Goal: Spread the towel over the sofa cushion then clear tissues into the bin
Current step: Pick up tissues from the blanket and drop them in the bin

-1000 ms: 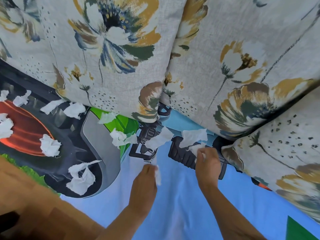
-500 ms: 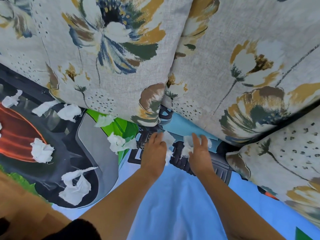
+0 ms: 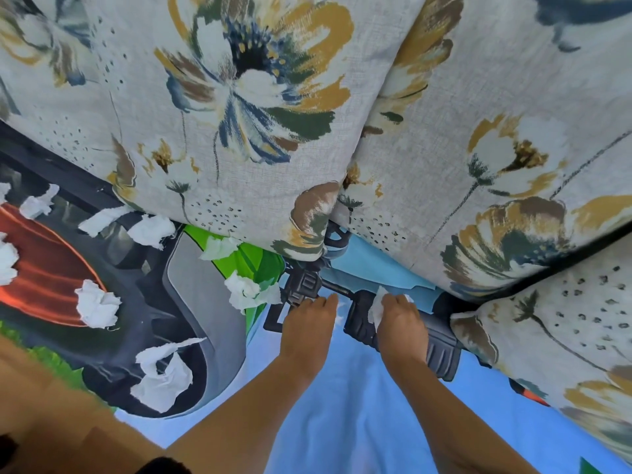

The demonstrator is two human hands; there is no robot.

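Observation:
A printed blue towel lies spread over the sofa seat. My left hand is curled over a white tissue, of which only a sliver shows at its right edge. My right hand grips another white tissue close under the back cushions. Several crumpled tissues lie on the towel to the left: one just left of my left hand, one on the dark print, a larger one near the front. No bin is in view.
Floral back cushions stand right behind my hands. A floral armrest closes the right side. A brown wooden surface sits at the lower left. More tissue scraps lie along the cushion base.
Both hands reached forward to the tissues under the cushions, closed over them and drew back slightly; the two flat tissues now sit bunched inside my hands.

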